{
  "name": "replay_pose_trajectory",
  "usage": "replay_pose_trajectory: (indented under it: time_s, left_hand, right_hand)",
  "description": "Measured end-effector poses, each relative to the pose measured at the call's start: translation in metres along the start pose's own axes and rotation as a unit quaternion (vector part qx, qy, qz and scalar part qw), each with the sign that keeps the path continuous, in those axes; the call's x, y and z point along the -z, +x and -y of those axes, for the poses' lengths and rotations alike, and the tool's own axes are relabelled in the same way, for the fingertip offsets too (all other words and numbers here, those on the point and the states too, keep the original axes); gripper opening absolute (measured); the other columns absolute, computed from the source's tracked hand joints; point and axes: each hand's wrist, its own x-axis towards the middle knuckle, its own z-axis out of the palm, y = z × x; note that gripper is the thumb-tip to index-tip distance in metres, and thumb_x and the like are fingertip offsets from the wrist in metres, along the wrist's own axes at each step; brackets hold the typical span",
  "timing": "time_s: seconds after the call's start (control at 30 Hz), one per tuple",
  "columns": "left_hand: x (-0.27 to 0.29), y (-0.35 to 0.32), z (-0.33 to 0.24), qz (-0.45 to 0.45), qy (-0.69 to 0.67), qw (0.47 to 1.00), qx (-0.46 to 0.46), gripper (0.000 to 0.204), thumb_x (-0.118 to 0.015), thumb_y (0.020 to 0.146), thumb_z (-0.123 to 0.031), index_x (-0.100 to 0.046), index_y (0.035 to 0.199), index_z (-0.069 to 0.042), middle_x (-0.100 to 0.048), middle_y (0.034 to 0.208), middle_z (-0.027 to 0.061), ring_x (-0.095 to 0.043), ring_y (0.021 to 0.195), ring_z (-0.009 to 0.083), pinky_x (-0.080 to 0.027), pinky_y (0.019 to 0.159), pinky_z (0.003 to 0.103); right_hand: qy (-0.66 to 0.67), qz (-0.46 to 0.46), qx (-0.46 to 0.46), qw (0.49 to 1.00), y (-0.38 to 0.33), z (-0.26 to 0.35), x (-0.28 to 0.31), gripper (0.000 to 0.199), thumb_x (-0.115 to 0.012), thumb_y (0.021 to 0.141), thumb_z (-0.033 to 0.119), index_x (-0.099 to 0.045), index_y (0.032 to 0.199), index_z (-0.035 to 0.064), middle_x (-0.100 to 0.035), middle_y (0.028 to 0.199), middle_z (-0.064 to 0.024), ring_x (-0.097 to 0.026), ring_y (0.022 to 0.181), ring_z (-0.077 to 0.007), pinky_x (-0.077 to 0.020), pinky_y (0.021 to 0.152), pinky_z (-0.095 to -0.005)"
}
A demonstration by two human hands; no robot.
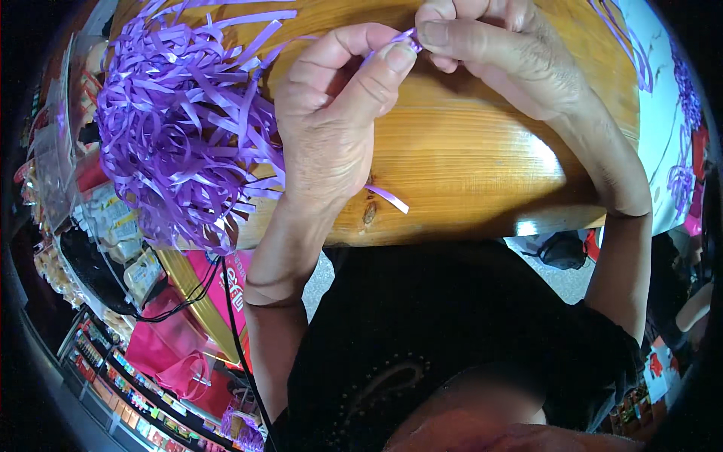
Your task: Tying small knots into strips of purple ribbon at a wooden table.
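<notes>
A varnished wooden table (467, 173) with honey-brown grain and a dark knot (370, 214) near its front edge spans the upper middle, its glossy top catching white glare (538, 154) toward the right. Beside it on the right lies a white, grey-veined surface (658, 135). Pale speckled floor (320, 280) shows below, and display shelves (128, 399) packed with colourful goods curve across the lower left.

A heap of ribbon (177, 128) lies at the left of the table (467, 166), with the left hand (335, 113) right of it, then the right hand (512, 56), a strand (409, 38) between their fingertips. A ribbon end (388, 198) lies by the table's near edge; left of the left forearm (290, 241) is a bag (169, 335).
</notes>
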Motion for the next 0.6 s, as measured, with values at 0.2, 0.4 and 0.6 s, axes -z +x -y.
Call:
replay_pose_trajectory:
  time_s: [0.2, 0.4, 0.6]
  left_hand:
    - [-0.001, -0.004, -0.005, 0.036, -0.105, 0.992, 0.054, 0.015, -0.056, 0.088, -0.007, -0.058, 0.1, 0.0, -0.047, 0.071, -0.0031, -0.034, 0.058, 0.0065, -0.03, 0.055, 0.022]
    - [0.006, 0.002, 0.004, 0.068, -0.216, 0.972, 0.069, 0.013, -0.059, 0.085, -0.002, -0.061, 0.098, -0.001, -0.058, 0.08, 0.0016, -0.04, 0.059, 0.006, -0.03, 0.051, 0.022]
    - [0.007, 0.001, 0.001, 0.069, -0.214, 0.971, 0.075, 0.011, -0.06, 0.085, -0.004, -0.061, 0.095, 0.0, -0.056, 0.077, 0.0004, -0.039, 0.058, 0.0059, -0.03, 0.051, 0.021]
  right_hand:
    - [0.119, 0.065, 0.007, 0.991, 0.003, -0.008, 0.001, 0.01, -0.061, 0.086, 0.01, -0.063, 0.092, 0.0019, -0.061, 0.082, -0.0032, -0.054, 0.075, -0.0082, -0.0434, 0.068, -0.0203]
    - [-0.138, 0.191, 0.559, 0.795, 0.04, -0.034, 0.018, 0.014, -0.062, 0.085, 0.007, -0.062, 0.097, 0.0006, -0.062, 0.086, -0.0037, -0.055, 0.075, -0.008, -0.0448, 0.068, -0.0212]
    - [-0.474, -0.026, 0.369, 0.799, 0.005, -0.005, 0.01, 0.02, -0.07, 0.076, 0.005, -0.064, 0.095, 0.0019, -0.063, 0.086, -0.0065, -0.06, 0.074, -0.0111, -0.048, 0.062, -0.0208]
